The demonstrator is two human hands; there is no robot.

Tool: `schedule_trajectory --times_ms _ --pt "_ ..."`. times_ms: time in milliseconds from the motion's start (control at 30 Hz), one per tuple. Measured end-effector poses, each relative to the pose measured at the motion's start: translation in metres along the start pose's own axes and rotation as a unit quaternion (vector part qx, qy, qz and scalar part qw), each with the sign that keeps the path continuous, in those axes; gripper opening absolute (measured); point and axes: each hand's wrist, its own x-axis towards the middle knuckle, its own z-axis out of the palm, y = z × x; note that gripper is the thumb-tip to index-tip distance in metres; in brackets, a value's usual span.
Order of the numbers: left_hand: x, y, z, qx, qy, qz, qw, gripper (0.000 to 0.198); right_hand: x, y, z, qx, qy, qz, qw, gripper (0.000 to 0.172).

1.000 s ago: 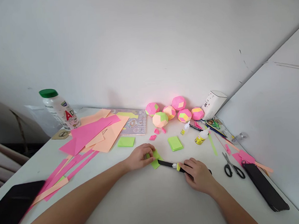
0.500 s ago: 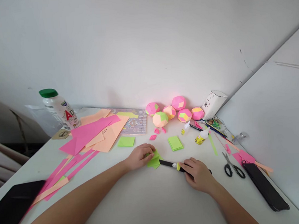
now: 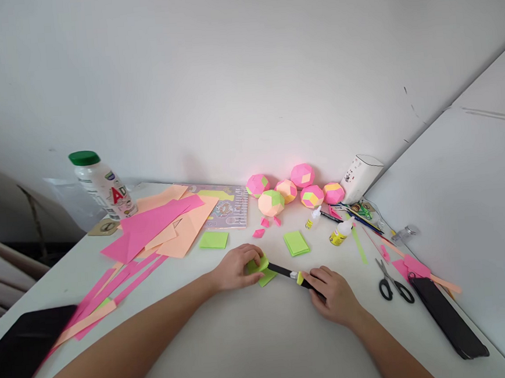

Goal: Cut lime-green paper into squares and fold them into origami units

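Note:
My left hand point(image 3: 239, 267) is closed on a folded sheet of green paper point(image 3: 258, 264), thumb in front and fingers curled behind. Another part of the green paper point(image 3: 267, 278) lies flat just below it on the table. In my right hand point(image 3: 330, 293) is a utility knife point(image 3: 287, 272), black with a yellow-green part, its tip pointing left and meeting the paper's right edge. Beyond my hands lie two small green paper stacks, one point(image 3: 213, 240) to the left and one point(image 3: 296, 242) to the right. Three small pink folded pieces point(image 3: 259, 233) rest farther back.
Several paper balls point(image 3: 271, 202) sit against the wall. Glue bottles point(image 3: 341, 232), scissors point(image 3: 393, 285) and a black case point(image 3: 448, 316) are on the right. To the left are pink and peach sheets point(image 3: 146, 226), a green-capped bottle point(image 3: 106, 186) and a black phone-like object point(image 3: 26, 346).
My left fingers have lifted and folded the green paper up around the knife's tip. The knife has shifted slightly left and up with my right hand.

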Motion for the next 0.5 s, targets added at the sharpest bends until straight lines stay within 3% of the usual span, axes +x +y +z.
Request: schedule_trajectory --times_ms 200,267,500 --pt "-0.0005 0.0016 0.0037 0.022 0.013 -0.003 1.0 0.004 0.0009 0.0012 0.001 0.001 -0.008 0.0 1.0 0.041" --pt "0.0002 0.0017 0.0027 0.007 0.021 -0.012 1.0 0.007 0.0009 0.0018 0.0005 -0.002 -0.022 0.0 1.0 0.041" --pt "0.0005 -0.0059 0.0035 -0.103 0.058 -0.112 0.987 0.019 -0.0002 0.0039 -0.0014 0.002 -0.042 -0.003 0.999 0.042"
